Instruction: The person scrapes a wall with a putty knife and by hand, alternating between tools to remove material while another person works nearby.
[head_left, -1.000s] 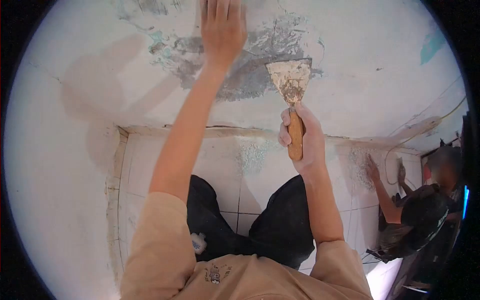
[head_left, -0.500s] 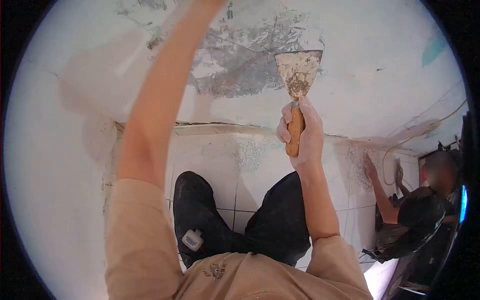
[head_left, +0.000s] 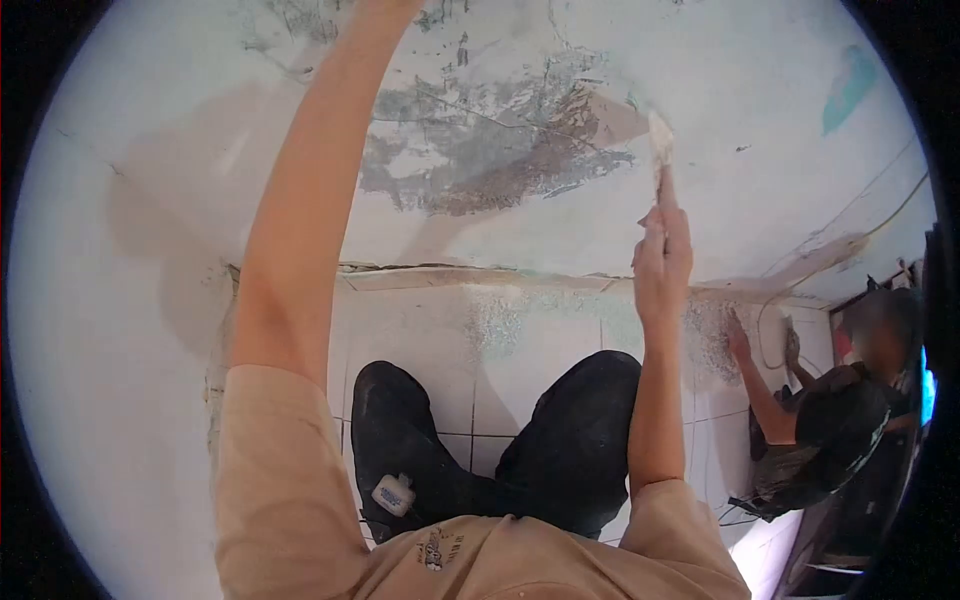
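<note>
My right hand (head_left: 663, 262) is closed around the handle of a putty knife. The putty knife (head_left: 660, 143) points up along the wall, its pale, plaster-smeared blade turned nearly edge-on and close to the wall surface. Left of the blade lies a rough grey patch (head_left: 480, 160) where the white coating is gone, with cracks and flaked edges. My left forearm (head_left: 315, 190) reaches up across the left part of the wall, and the hand itself is cut off by the top of the frame.
A ledge with a cracked edge (head_left: 450, 272) runs along the wall's foot. Pale crumbs (head_left: 495, 322) are scattered on the tiled floor (head_left: 390, 335). At the right another person (head_left: 825, 420) crouches with both hands near the wall, beside a thin cable (head_left: 768, 340). A small white box (head_left: 393, 494) rests on my leg.
My right hand has moved right and the putty knife has rotated from showing its flat blade to nearly edge-on. My left arm has shifted slightly left.
</note>
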